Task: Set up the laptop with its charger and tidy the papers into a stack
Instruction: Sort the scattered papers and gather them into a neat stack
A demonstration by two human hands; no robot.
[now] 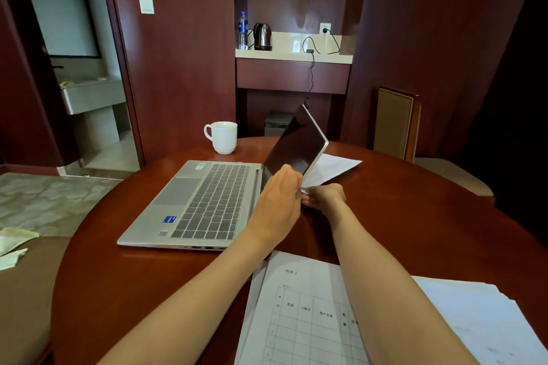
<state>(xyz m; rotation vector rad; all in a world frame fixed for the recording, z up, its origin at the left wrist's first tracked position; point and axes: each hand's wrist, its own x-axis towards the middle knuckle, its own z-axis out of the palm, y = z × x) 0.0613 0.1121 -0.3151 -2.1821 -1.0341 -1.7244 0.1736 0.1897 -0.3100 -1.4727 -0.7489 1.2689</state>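
The laptop [207,201] lies open on the left half of the round tabletop [415,216], turned sideways, with its keyboard towards the left edge and its lid [296,142] raised and tilted, the screen dark. The left hand [278,195] grips the lid's near edge, fingers wrapped over it. The right hand [324,197] is just beside it at the lid's near corner, its fingers curled and seemingly pinching that corner (the fingertips are mostly hidden). Papers [302,314] lie loosely spread along the near edge, under both forearms, the top sheet printed with a grid. One more sheet [335,167] lies behind the lid towards the far right. A white mug [224,136] stands at the far edge. The charger [310,51] sits on a shelf beyond the table, plugged into a wall socket [325,29], its cable hanging down.
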